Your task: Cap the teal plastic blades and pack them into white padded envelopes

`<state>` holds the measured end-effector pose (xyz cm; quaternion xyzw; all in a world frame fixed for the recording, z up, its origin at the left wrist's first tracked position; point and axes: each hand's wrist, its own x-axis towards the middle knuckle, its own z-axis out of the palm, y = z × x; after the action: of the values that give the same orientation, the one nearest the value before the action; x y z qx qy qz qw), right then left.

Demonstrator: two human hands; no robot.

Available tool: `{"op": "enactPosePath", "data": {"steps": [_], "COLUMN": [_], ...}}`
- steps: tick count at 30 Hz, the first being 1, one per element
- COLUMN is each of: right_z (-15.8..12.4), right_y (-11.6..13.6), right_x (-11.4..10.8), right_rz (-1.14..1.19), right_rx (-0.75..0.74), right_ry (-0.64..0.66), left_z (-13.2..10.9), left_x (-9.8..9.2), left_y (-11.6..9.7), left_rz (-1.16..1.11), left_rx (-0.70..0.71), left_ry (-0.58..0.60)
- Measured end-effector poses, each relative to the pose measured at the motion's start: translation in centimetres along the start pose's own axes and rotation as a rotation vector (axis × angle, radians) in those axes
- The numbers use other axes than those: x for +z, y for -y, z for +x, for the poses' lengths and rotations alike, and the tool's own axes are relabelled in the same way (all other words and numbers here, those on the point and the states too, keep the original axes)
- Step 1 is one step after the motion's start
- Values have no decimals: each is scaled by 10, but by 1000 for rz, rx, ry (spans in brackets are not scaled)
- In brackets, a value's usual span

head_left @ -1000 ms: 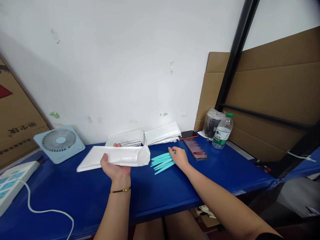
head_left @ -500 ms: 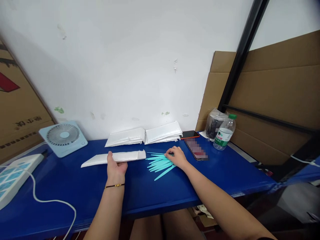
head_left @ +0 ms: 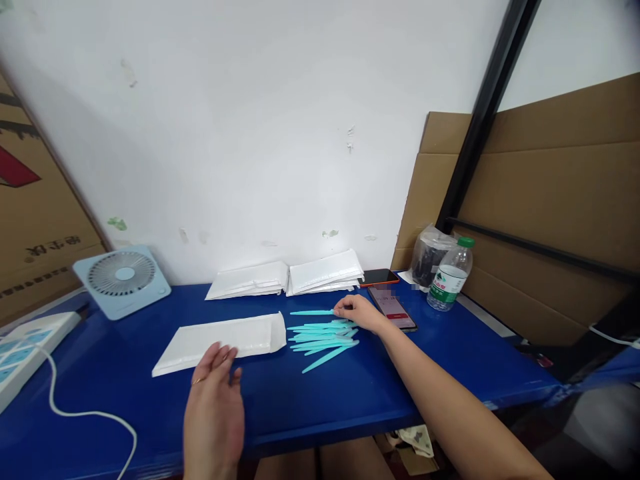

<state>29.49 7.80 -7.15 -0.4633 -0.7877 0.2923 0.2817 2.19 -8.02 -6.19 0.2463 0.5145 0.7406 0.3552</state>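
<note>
A white padded envelope lies flat on the blue table, its flap end to the right. Close to its near edge hovers my left hand, open, with the fingers apart and nothing held. My right hand pinches the right end of a slim turquoise stick that looks like an eyebrow razor. This one lies apart from the loose pile of eyebrow razors, several of them fanned out with tapered ends pointing left. Translucent covers show at some of their right ends.
Two stacks of white padded envelopes rest against the wall. Two phones, a bottle and a bagged dark object are at the right. A fan, a power strip and a white cable occupy the left.
My left hand has let go of the padded envelope, which now lies on the table, and has drawn back. My right hand has shifted one eyebrow razor away from the pile.
</note>
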Motion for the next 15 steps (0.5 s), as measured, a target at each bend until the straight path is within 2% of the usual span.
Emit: {"op": "enactPosePath", "data": {"steps": [1,3,4,5,7,9,12,15], "right_z": [4,12,16,19,23,25,24,26], "right_y": [2,5,6,7,6,3,-5,-14], "right_x": [-3,-7,-7,-7,-4,0,4,3], "right_rz": [13,41,56,70,98,111,75,-2], "right_rx": [-21,-64,-86,-107,-135,-146,-142,-111], "right_ry": [7,32,37,34,13,0,13,-6], "left_z": [2,15,26,38,63,83,100,107], "left_x": [13,44,60,74,96,108,111,108], "left_y": [0,-2,-2,-1,5,17,37,50], "left_rz": [147,524,678,821,1040,1123,1107,1096], "left_rx": [153,441,580,653,631,543,465,423], "left_ry": [152,527,600,657,828,969,999,937]}}
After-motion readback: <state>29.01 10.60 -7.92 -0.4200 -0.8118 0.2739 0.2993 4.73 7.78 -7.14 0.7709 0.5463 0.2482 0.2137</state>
